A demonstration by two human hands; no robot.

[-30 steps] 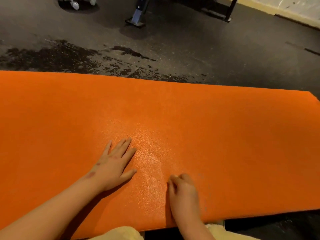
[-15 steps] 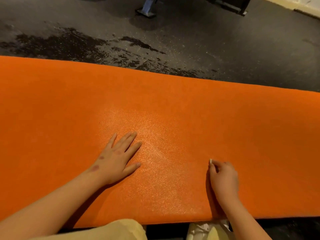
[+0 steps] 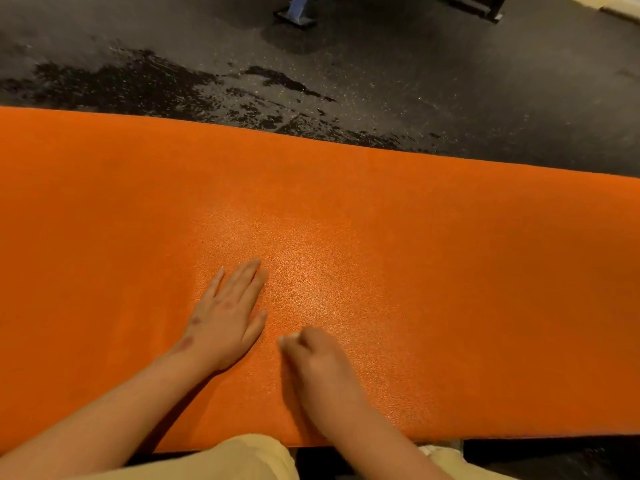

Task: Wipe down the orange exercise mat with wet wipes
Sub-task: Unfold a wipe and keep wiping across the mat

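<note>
The orange exercise mat [image 3: 433,271] lies across the dark floor and fills the middle of the view. My left hand [image 3: 227,315] rests flat on it with straight fingers, near the front edge. Just to its right, my right hand [image 3: 318,365] is curled and pressed on the mat. A small white edge of a wet wipe [image 3: 284,340] shows at its fingertips; the rest of the wipe is hidden under the hand. The mat glistens around and beyond both hands.
Dark rubber floor [image 3: 450,81] lies beyond the mat, with wet-looking black patches [image 3: 138,84] along the far edge. A blue metal equipment foot [image 3: 298,12] stands at the top. My knees in tan trousers [image 3: 242,459] are at the mat's near edge.
My right hand slid right with the wipe, then back left, and now sits close beside my left hand. The left hand stayed flat in place. The view tilted slightly.
</note>
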